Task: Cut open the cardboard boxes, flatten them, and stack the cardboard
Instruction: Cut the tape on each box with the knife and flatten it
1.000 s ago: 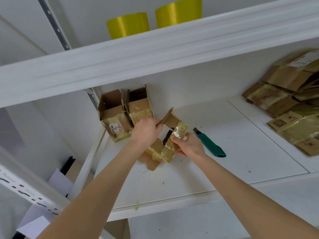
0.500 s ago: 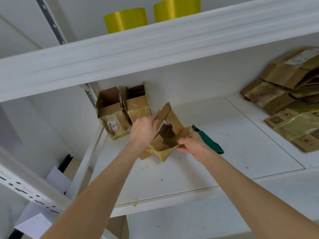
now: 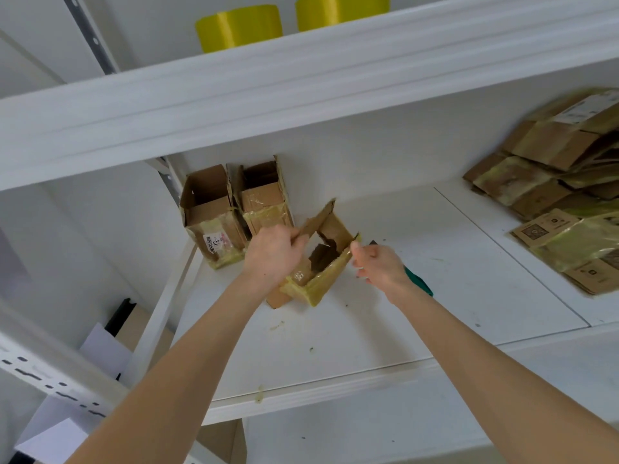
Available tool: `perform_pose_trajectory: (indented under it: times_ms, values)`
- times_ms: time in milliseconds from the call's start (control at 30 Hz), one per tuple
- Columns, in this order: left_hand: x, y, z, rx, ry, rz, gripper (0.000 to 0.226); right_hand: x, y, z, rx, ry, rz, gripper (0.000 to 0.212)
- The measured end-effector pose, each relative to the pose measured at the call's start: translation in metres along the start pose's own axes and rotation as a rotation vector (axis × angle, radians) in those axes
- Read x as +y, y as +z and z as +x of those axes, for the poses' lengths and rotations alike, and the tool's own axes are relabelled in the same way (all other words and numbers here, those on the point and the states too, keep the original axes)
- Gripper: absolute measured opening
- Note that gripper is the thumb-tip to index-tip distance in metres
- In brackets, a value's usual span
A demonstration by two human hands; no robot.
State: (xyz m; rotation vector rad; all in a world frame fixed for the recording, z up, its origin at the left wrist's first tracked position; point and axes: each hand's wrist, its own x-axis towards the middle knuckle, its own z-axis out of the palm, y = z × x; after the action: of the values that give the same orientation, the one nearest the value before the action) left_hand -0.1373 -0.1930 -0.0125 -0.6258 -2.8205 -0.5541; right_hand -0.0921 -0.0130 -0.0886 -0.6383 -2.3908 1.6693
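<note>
Where the right hand point(image 3: 380, 267) crosses it, green cutter point(image 3: 418, 283) is half hidden; flattened cardboard stack point(image 3: 552, 182) cut off at right edge | opened box point(image 3: 335, 226) on shelf point(image 3: 452, 296) between both hands: left hand point(image 3: 273, 254) fingers grip its upper flap, right fingers pinch its taped edge | two upright boxes point(image 3: 214, 216) behind (contents cannot be made out).

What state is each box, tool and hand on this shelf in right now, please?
Held box, cut open, partly collapsed, not flat.
Left hand, grips the held box's upper flap.
Right hand, pinches its taped right edge.
Labelled box, upright, top open.
Neighbouring box, upright, top open.
Green cutter, lying on the shelf, partly hidden by the right hand.
Flattened cardboard, piled at right.
</note>
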Motion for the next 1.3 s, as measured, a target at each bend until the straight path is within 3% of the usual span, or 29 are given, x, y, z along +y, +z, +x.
perform_pose_trajectory:
  times_ms: [100,200,267,333,400,467,567,633,700,900,1067,1300]
  values:
    - [-0.002,-0.007,0.011,0.025,-0.108,-0.056,0.038,0.024,-0.023,0.012,0.181,-0.065,-0.682,0.035]
    - [-0.005,-0.010,0.025,0.077,-0.177,-0.147,0.044,0.047,-0.034,0.020,0.120,0.069,-0.978,0.041]
    - [-0.010,-0.009,0.032,0.089,-0.234,-0.231,0.044,0.055,-0.034,0.025,0.121,0.099,-1.054,0.033]
    - [-0.014,-0.008,0.032,0.060,-0.276,-0.279,0.039,0.057,-0.034,0.028,0.126,0.103,-1.046,0.025]
    - [-0.019,-0.006,0.032,-0.006,-0.313,-0.302,0.029,0.055,-0.034,0.027,0.125,0.111,-0.886,0.025]
    - [-0.023,-0.006,0.032,-0.034,-0.371,-0.376,0.026,0.048,-0.034,0.021,0.143,0.122,-0.548,0.031]
    - [-0.027,-0.011,0.032,0.038,-0.482,-0.559,0.025,0.027,-0.027,-0.001,0.192,-0.004,0.005,0.027]
    - [-0.027,-0.012,0.031,0.076,-0.579,-0.746,0.021,0.010,-0.017,-0.025,0.162,-0.130,0.159,0.025]
    - [-0.024,-0.007,0.026,0.052,-0.614,-0.837,0.019,-0.002,-0.009,-0.052,0.117,-0.270,0.095,0.030]
    - [-0.011,0.009,0.017,0.072,-0.611,-0.820,0.023,-0.002,0.007,-0.097,0.145,-0.584,-0.434,0.045]
    - [-0.012,0.011,0.017,0.087,-0.584,-0.729,0.023,0.000,0.010,-0.093,0.111,-0.511,-0.654,0.045]
    - [-0.016,0.013,0.018,0.086,-0.585,-0.735,0.022,0.004,0.001,-0.086,0.222,-0.473,-0.823,0.046]
